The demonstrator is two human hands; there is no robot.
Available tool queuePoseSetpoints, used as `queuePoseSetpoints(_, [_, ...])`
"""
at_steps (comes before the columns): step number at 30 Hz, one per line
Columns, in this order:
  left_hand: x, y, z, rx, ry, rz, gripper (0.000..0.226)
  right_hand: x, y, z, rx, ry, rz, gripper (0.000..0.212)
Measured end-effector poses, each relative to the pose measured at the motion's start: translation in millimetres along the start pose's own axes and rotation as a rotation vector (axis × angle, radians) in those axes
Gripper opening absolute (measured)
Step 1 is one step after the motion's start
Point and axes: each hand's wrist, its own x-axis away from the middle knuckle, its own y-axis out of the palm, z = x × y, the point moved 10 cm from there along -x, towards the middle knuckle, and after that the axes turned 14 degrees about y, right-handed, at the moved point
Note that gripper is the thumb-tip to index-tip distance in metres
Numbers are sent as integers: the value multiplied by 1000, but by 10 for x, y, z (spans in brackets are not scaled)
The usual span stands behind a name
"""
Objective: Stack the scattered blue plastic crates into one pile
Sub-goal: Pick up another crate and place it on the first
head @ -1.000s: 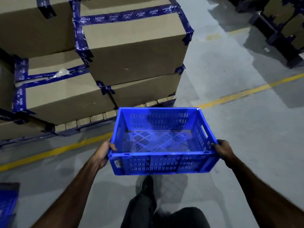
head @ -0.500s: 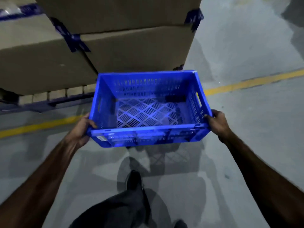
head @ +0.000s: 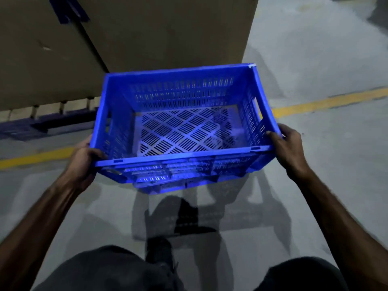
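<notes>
— Head view, looking down: what is being carried?

— One blue crate [head: 180,131], empty, with slotted walls and a lattice floor. It hangs in the air above the concrete floor [head: 315,59], its open top facing up and tilted a little toward the camera.

— How do the hands sit on it?

— The left hand [head: 84,162] grips the near left corner, thumb curled over the rim and the other fingers hidden underneath or behind the wall. The right hand [head: 287,150] grips the near right corner, thumb hooked on the rim, fingers wrapped round the outside. Both arms reach forward from the bottom corners of the frame.

— What lies around it?

— Large cardboard boxes [head: 147,32] stand just behind the crate, with dark blue tape [head: 69,11] on one edge. They sit on a dark pallet [head: 42,124] at the left. A yellow line [head: 327,101] runs across the floor, passing behind the crate. Below the crate its shadow falls on the concrete, and a dark shoe [head: 159,250] and dark trouser legs [head: 109,269] show at the bottom. The crate touches neither the boxes nor the floor.
</notes>
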Motion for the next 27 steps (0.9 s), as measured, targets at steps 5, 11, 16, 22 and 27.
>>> queuePoseSetpoints(5, [60, -25, -99, 107, 117, 35, 54, -21, -13, 12, -122, -52, 13, 15])
queuePoseSetpoints(11, [293, -174, -104, 53, 290, 244, 51, 187, -52, 139, -182, -103, -46, 35])
queuePoseSetpoints(16, [745, -91, -411, 77, 247, 329, 70, 495, 106, 539, -266, -84, -97, 54])
queuePoseSetpoints(22, [815, -170, -797, -331, 182, 328, 41, 387, 208, 1171, 3, -134, 99, 33])
queuePoseSetpoints(27, [854, -212, -774, -564, 198, 353, 24, 322, 189, 1238, 51, -79, 169, 17])
